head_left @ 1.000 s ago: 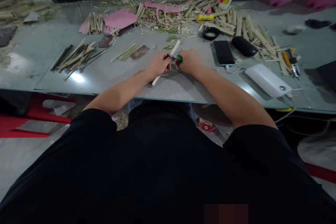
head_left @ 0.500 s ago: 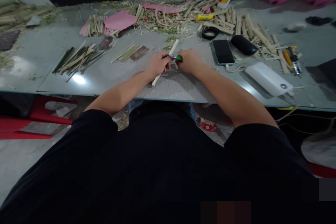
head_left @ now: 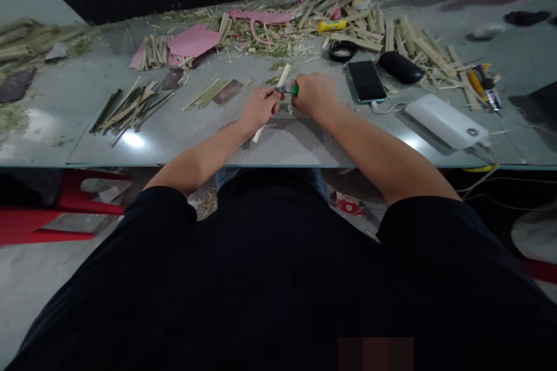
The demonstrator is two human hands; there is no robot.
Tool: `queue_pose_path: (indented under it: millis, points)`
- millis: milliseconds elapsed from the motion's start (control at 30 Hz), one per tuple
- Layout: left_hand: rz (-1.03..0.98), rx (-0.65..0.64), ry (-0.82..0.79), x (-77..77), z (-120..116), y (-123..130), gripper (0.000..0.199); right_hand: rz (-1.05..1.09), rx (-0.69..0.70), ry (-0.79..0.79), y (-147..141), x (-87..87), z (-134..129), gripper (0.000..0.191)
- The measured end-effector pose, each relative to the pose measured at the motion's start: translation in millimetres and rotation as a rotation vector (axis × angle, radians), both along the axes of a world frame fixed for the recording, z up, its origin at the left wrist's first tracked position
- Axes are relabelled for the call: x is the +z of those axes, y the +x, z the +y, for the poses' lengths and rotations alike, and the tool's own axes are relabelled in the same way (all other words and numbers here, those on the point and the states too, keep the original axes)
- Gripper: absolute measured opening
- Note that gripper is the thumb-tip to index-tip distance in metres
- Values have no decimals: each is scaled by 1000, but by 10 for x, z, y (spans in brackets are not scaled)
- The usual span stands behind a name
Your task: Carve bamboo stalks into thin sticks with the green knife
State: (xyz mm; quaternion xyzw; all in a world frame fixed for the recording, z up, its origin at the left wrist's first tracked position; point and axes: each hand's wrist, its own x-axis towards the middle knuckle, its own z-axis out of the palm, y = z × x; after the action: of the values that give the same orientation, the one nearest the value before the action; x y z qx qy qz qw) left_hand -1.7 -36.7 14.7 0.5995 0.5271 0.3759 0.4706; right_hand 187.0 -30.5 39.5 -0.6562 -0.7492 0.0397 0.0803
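Observation:
My left hand [head_left: 261, 107] is closed around a pale, flat wooden strip [head_left: 284, 74], perhaps bamboo, which slants across the table. One end juts out beyond my fingers and the other towards the table's near edge. My right hand [head_left: 314, 93] grips a small tool [head_left: 295, 89] with a green handle and a metal front. The metal part lies over the strip at my left fingertips; its exact shape is too small to make out. Beneath both hands is a grey work surface [head_left: 300, 142]. Thin strips and a brown sheet, possibly sandpaper [head_left: 228, 93], lie left of my left hand.
Dark and pale sticks [head_left: 130, 107] lie at left. Shavings, split pieces and pink paper [head_left: 194, 40] line the back. On the right are a phone [head_left: 366, 81], a black case [head_left: 400, 67], a white power bank [head_left: 446, 122] with a cable, a tape roll [head_left: 343, 51] and yellow-handled tools [head_left: 478, 81].
The view has shifted slightly. Both hands keep their grips on the strip and the green-handled tool, with the right hand a little blurred by motion.

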Motion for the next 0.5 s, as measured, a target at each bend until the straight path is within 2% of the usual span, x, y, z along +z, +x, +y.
queue_pose_path:
  millis: [200, 333, 433, 500]
  points:
    - [-39, -2, 20, -51, 49, 39, 47, 66, -19, -18, 43, 84, -38, 52]
    - [-62, -11, 18, -47, 93, 26, 46, 80, -22, -21, -2, 107, -33, 45]
    - [-35, -8, 3, -38, 19, 13, 46, 83, -50, -6, 63, 119, 71, 42]
    - [13, -75, -14, -32, -103, 26, 45, 75, -138, 9, 237, 122, 198, 41]
